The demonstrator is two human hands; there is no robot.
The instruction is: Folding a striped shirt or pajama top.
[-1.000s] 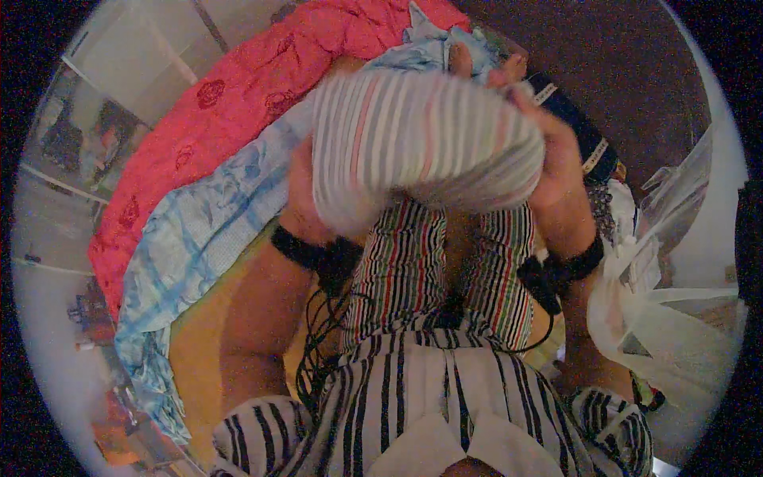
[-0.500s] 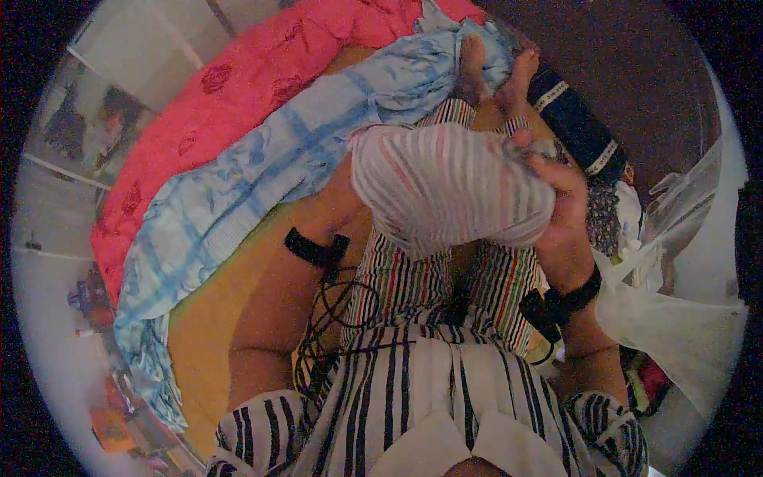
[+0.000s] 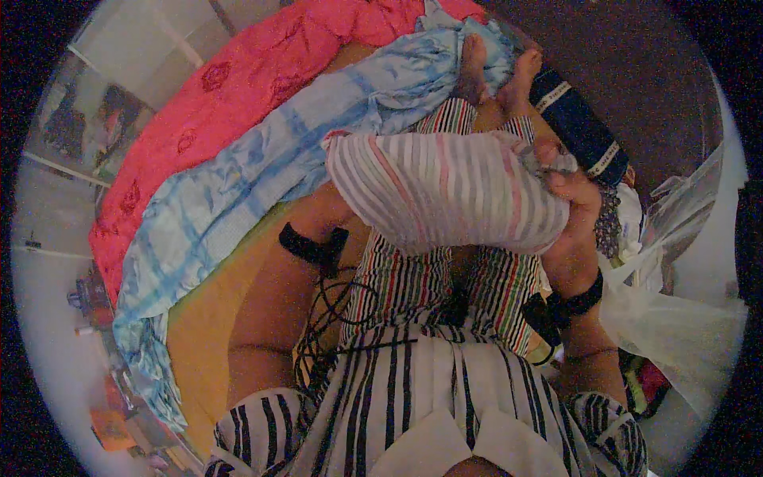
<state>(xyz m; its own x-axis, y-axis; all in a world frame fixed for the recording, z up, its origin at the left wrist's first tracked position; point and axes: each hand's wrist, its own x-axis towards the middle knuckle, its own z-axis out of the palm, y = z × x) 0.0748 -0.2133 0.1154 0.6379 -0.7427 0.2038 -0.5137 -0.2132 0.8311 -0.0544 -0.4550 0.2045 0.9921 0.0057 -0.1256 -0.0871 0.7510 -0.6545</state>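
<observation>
A white cloth with grey and pink stripes (image 3: 445,187) is stretched out between my two hands above my lap. Its left end is held up by my left hand (image 3: 327,205), whose fingers are hidden behind the fabric. At the other end, my right hand (image 3: 579,199) is closed on the cloth's edge, with a bunched greyish bit of it by the fingers. Whether it is a garment or a plain piece of cloth, I cannot tell. Both wrists wear black bands.
My outstretched legs and bare feet (image 3: 520,75) lie beyond the cloth. A light blue patterned sheet (image 3: 230,191) and a red quilt (image 3: 171,151) curve along the left. Dark blue folded fabric (image 3: 580,127) and sheer white netting (image 3: 668,318) are on the right. Black cables (image 3: 322,318) hang by my left forearm.
The striped cloth has been drawn wider and flatter. Its left end has moved left, and my right hand has shifted slightly right with the other end.
</observation>
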